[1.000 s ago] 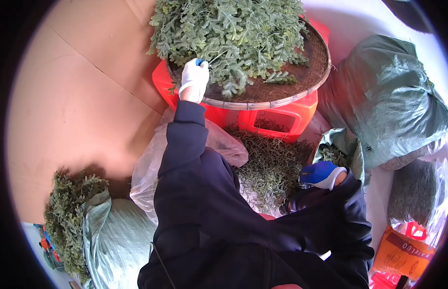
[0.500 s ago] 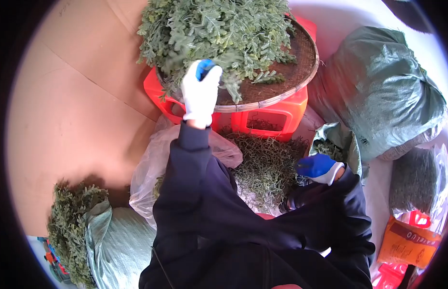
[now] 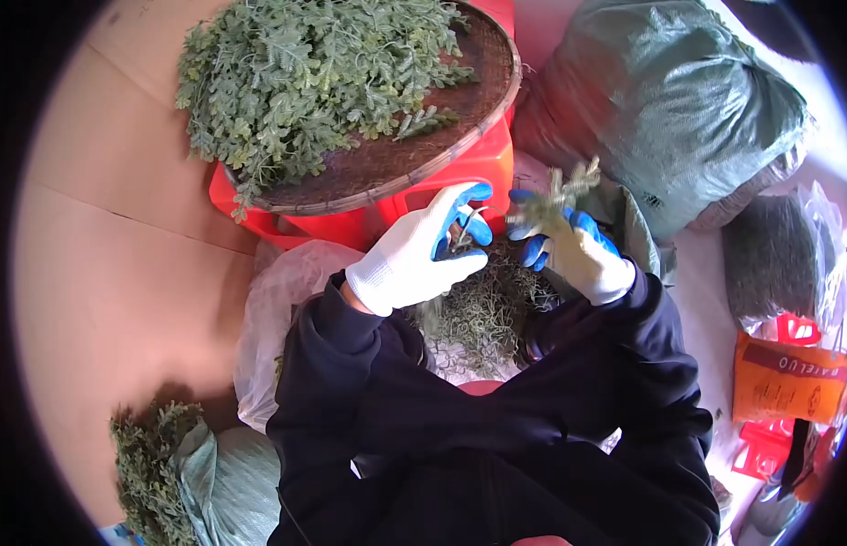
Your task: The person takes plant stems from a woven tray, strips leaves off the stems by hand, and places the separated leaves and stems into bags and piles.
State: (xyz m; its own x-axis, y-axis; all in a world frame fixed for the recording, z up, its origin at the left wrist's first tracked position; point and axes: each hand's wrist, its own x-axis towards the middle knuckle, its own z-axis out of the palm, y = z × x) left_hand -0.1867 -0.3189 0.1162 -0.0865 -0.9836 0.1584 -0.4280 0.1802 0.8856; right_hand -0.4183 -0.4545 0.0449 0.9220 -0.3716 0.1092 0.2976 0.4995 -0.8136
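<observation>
Both hands wear white gloves with blue palms, held close together over my lap. My left hand (image 3: 428, 244) has its fingers curled around a thin stem (image 3: 466, 227), which is partly hidden by the glove. In my right hand (image 3: 583, 253) is a leafy green sprig (image 3: 562, 200), slightly blurred, sticking up above the fingers. Ahead and to the left, a heap of similar leafy sprigs (image 3: 305, 82) covers much of a round woven tray (image 3: 378, 168). Below the hands lies a pile of thin, bare-looking stems (image 3: 487, 314).
The tray rests on red plastic stools (image 3: 460, 168). A large green woven sack (image 3: 669, 109) stands at right, with a smaller open sack (image 3: 637, 227) beside my right hand. A clear plastic bag (image 3: 269, 337), another sprig-filled sack (image 3: 232, 482) and an orange packet (image 3: 787, 378) lie around.
My left hand has drawn back from the leafy heap toward my lap. My right hand has risen from the small sack with a sprig. The view has shifted, moving the tray leftward.
</observation>
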